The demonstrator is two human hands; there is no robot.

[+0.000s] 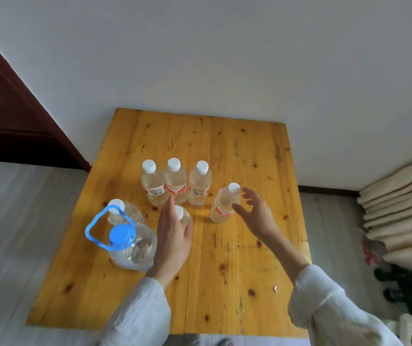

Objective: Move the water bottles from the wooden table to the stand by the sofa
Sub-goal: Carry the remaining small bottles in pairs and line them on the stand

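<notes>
Several clear water bottles with white caps stand on the wooden table [250,158]. Three form a row at the middle [175,182]. A single bottle [225,203] stands to their right, with my right hand [256,213] open beside it, fingers spread and a small gap left. My left hand [172,236] is open, its palm against or very close to the left side of a near bottle [183,217], which it partly hides. Another small bottle [122,211] stands at the left behind a large jug with a blue cap and handle [130,243].
The table stands against a white wall. A dark red door frame [12,108] is at the left. Stacked beige cushions [404,208] lie at the right with dark items on the floor below them. Grey floor surrounds the table.
</notes>
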